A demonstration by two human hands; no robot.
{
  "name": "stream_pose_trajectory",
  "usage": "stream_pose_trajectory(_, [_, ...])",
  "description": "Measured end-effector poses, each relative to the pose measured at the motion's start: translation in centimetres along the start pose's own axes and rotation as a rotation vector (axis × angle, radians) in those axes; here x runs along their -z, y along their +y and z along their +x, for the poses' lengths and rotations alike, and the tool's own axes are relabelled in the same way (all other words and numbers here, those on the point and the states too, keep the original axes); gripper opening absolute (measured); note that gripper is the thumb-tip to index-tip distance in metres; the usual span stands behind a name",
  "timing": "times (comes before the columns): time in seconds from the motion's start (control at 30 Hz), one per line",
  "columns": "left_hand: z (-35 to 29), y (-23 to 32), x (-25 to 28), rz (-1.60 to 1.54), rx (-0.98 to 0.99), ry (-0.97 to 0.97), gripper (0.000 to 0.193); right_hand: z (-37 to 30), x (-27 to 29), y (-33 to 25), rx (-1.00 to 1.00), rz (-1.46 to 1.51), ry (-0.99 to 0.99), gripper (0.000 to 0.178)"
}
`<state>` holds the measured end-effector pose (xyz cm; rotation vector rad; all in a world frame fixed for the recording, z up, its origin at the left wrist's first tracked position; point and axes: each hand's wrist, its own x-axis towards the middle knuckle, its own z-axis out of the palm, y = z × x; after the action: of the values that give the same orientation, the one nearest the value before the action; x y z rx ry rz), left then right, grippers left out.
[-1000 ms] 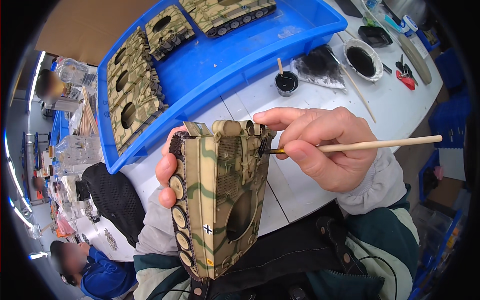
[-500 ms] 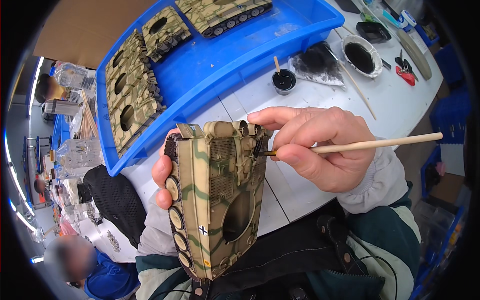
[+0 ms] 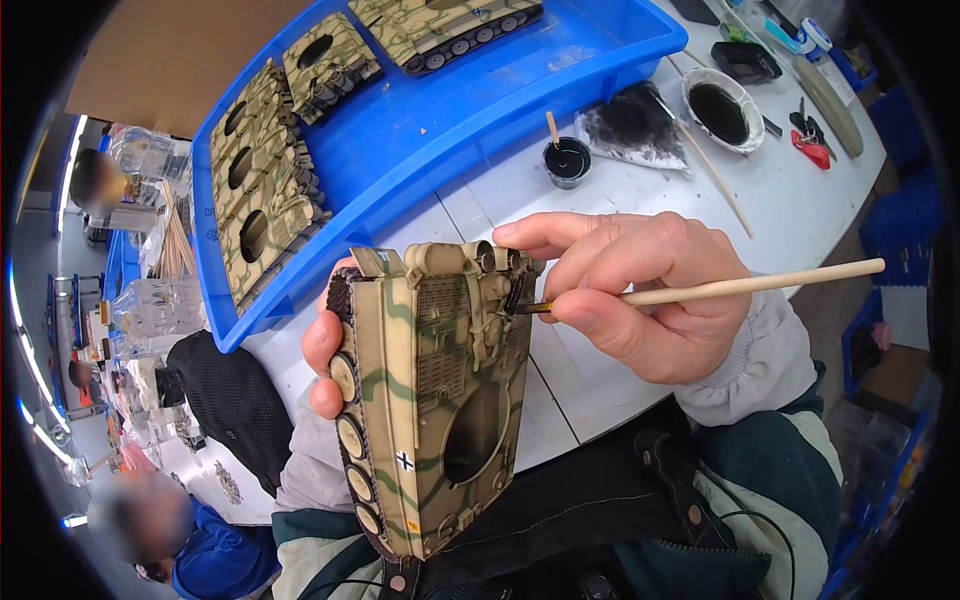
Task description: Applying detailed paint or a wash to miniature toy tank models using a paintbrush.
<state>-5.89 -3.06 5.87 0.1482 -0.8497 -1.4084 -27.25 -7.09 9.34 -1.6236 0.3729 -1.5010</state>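
Observation:
A camouflaged model tank hull (image 3: 432, 440), sand with green stripes, stands tilted on end before me, a round hole in its deck. Around its left, tracked side wrap the fingers of my left hand (image 3: 324, 362); the rest of that hand is hidden behind the hull. My right hand (image 3: 645, 290) pinches a thin paintbrush (image 3: 770, 284) with a pale wooden handle. The brush tip touches dark detail on the hull's upper right part, and my right index fingertip lies by the hull's top edge.
Beyond the hull, a blue tray (image 3: 420, 185) holds several similar hulls. To its right are a cup of black liquid (image 3: 567, 162) with a stick, a bag of black powder (image 3: 635, 130), and a bowl of black material (image 3: 718, 112). A black mesh bag (image 3: 225, 400) lies left; another person (image 3: 215, 550) sits lower left.
The brush tip has shifted very slightly along the dark detail. Both hands keep the same grip, and the hull has hardly moved.

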Motion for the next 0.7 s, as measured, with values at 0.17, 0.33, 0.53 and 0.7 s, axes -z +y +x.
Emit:
stream_pose_trajectory(0.17, [0.1,-0.1,-0.1,-0.045,0.005,-0.007,0.069,0.1,0.2,-0.3,-0.009,-0.002,0.004,0.010])
stream_pose_trajectory(0.33, [0.3,-0.1,-0.5,-0.068,0.007,0.009,0.073,0.3,1.0,-0.4,-0.015,-0.017,-0.174,0.007])
stream_pose_trajectory(0.53, [0.5,0.2,-0.9,-0.101,0.094,0.045,0.075,0.0,-0.1,-0.1,-0.003,-0.008,0.023,0.010])
stream_pose_trajectory(0.7, [-0.1,0.7,0.4,0.005,0.097,0.030,0.063,0.0,0.0,-0.2,-0.007,0.005,0.021,0.010])
